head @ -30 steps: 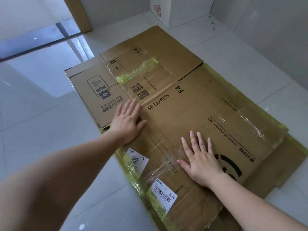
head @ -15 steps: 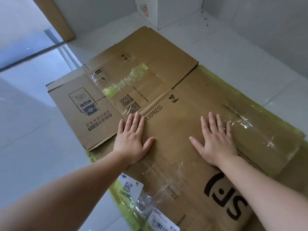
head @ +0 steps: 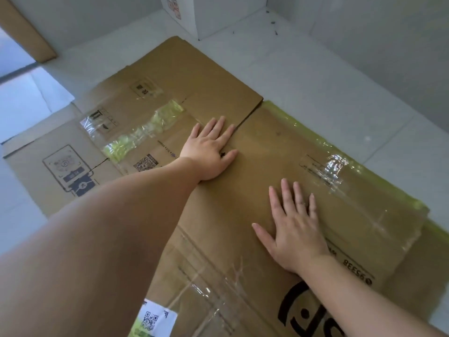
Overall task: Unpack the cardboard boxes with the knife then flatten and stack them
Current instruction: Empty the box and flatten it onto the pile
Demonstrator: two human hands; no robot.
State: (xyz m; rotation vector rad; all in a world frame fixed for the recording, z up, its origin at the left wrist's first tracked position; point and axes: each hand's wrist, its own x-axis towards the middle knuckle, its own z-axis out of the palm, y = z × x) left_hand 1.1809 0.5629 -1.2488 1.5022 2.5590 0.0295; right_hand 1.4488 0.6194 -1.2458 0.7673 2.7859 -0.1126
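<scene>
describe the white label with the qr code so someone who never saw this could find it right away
Start at the big flattened cardboard box on the tiled floor, where both hands press down. Follow its near left edge, below the left forearm, to the white label at the bottom of the view. It alone is white paper with a black QR code; the other QR code, farther away, is printed straight on brown card.

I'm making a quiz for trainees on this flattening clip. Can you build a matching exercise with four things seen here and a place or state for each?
Things:
1. left hand
2. right hand
3. white QR label
4. white box

Places or states:
A. stands against the far wall
B. stuck on the cardboard at the near edge
C. flat on the top flattened cardboard box, nearer the clear tape
D. flat across the seam by the far flap

Pairs: 1-D, 2-C, 3-B, 4-A
</scene>
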